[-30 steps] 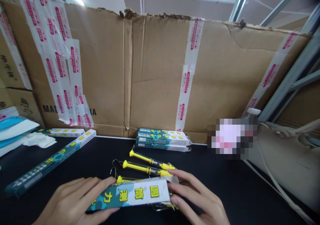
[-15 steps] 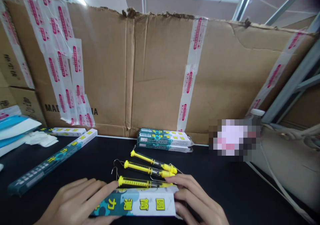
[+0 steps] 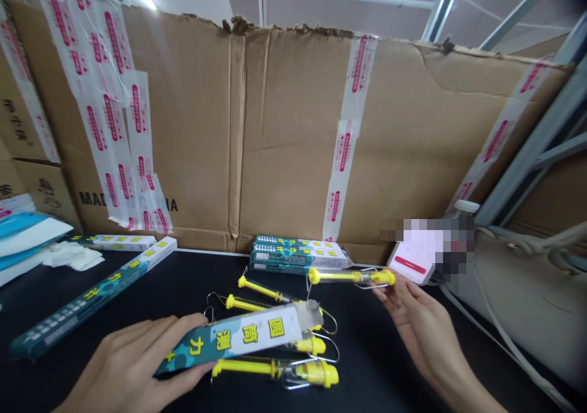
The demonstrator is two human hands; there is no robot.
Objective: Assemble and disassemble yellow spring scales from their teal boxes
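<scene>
My left hand [image 3: 142, 355] is closed around a narrow green and white printed box [image 3: 229, 339], held at a tilt with its right end flap open. In my right hand [image 3: 419, 315], thumb and fingers pinch the yellow end of a spring scale [image 3: 351, 276]. That scale is level above the table, its hook hanging at the left end. Under and behind the box lie more spring scales, partly covered by it: a far one [image 3: 263, 289] and a second one [image 3: 247, 303]. Nearest to me, another spring scale [image 3: 275, 370] lies in front of the box.
A stack of similar boxes in clear wrap [image 3: 293, 255] stands by the cardboard wall [image 3: 288, 144]. A long box [image 3: 98, 297] lies on the left, near crumpled tissue [image 3: 76, 255]. On the right are a white and pink card-like thing [image 3: 413, 260], a partly blurred bottle and a cable [image 3: 504, 352].
My right hand has left the box's end and moved up and right, now holding a spring scale. The box has tilted and shifted left, and a scale now shows in front of it.
</scene>
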